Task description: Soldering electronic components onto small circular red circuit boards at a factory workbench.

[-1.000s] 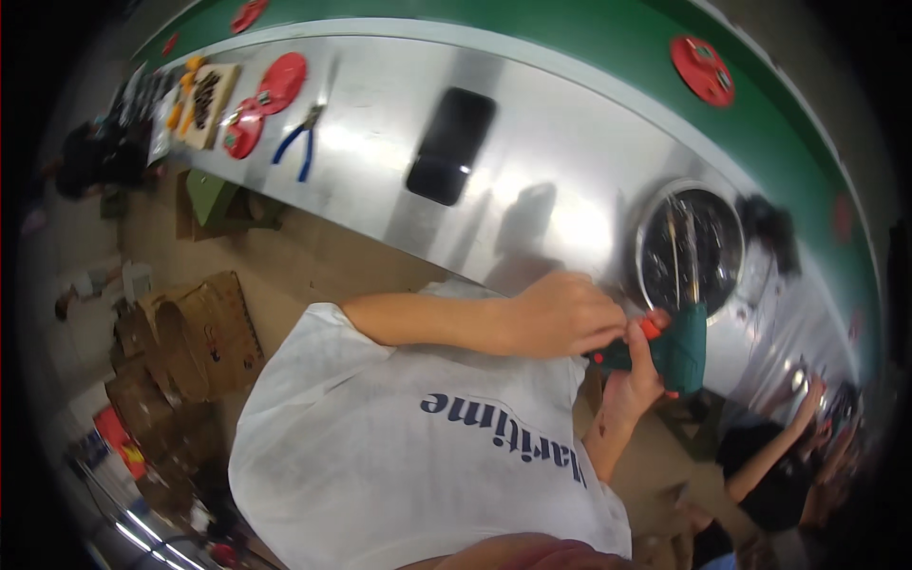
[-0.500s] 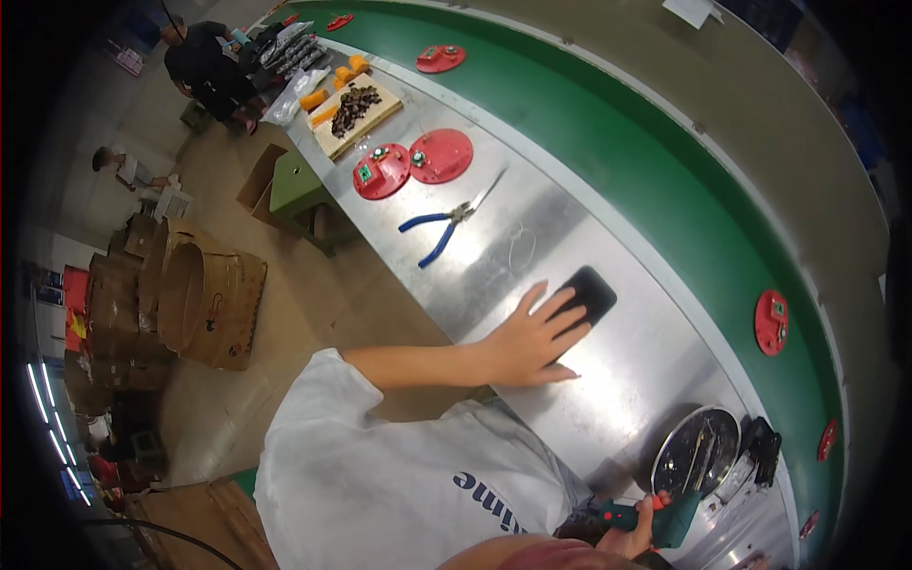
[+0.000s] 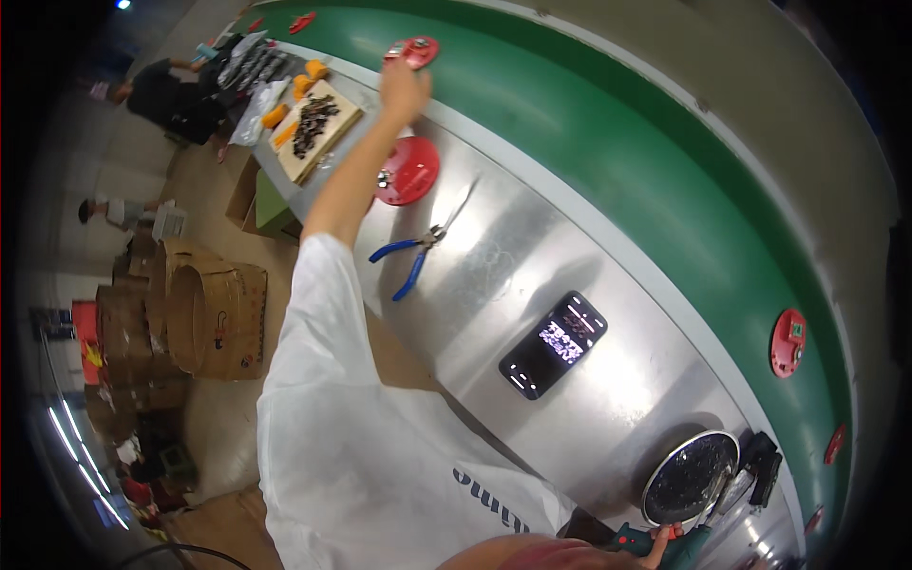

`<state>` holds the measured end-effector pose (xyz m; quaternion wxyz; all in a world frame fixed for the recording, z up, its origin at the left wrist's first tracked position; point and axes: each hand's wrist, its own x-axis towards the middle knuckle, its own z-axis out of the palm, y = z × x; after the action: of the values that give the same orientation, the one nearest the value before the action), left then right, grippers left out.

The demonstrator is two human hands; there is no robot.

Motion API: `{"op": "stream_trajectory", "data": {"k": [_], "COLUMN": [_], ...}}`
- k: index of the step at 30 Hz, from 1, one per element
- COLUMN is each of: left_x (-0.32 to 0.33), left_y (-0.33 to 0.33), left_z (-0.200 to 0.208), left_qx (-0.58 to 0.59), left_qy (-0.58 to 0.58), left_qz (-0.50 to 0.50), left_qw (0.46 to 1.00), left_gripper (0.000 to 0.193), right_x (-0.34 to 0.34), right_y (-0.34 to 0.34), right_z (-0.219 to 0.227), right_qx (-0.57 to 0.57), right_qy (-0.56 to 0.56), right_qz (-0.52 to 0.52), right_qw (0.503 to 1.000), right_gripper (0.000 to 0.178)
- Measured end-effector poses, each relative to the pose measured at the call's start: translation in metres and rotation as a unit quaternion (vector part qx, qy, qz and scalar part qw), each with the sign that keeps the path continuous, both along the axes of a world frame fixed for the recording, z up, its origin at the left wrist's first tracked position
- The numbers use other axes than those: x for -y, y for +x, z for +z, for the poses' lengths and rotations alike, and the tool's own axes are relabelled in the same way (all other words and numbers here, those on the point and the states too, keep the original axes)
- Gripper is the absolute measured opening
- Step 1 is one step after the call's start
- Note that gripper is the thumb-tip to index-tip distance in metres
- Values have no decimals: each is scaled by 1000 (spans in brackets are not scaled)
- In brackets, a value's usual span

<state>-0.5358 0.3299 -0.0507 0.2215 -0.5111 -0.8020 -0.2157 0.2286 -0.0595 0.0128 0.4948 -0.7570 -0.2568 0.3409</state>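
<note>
Reaching Across to the Belt: Left Hand [image 3: 406,90] at a Red Disc [image 3: 421,49], Right Hand [image 3: 657,551] on a Green Power Tool [image 3: 689,549]

Left hand: arm outstretched over the metal table [image 3: 475,323], fingers at the near edge of the red disc; whether they are clamped on it, cannot tell. Red disc: lying on the green belt [image 3: 570,142], small fittings on its upper face.

Right hand: at the lower edge of the view, partly hidden, closed about the green power tool, one finger by its red trigger. Green power tool: beside the bowl [image 3: 689,475], which is dark inside, pale-rimmed, with small bits within.

On the table: second red disc [image 3: 413,171], partly behind the left forearm; pliers [image 3: 434,235], blue handles spread, near that disc; phone [image 3: 554,344], screen lit, between pliers and bowl; wooden board [image 3: 344,119], bearing a heap of small dark pieces, with orange items [image 3: 314,69] at its far end.

Farther along the belt: third red disc [image 3: 788,342]. On the floor, left: cardboard boxes [image 3: 228,318].
</note>
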Motion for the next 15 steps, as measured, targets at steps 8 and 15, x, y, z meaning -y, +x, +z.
{"op": "stream_trajectory", "data": {"k": [8, 15], "left_x": [-70, -75], "left_y": [-143, -52], "left_z": [-19, 2], "left_qx": [83, 45], "left_qy": [-132, -28], "left_qz": [6, 7], "left_qw": [988, 999], "left_gripper": [61, 57], "right_x": [-1, -11], "right_y": [14, 5], "right_z": [2, 3], "right_qx": [-168, -226], "right_qy": [76, 133], "right_qz": [-144, -112], "right_qw": [972, 959], "right_gripper": [35, 32]}}
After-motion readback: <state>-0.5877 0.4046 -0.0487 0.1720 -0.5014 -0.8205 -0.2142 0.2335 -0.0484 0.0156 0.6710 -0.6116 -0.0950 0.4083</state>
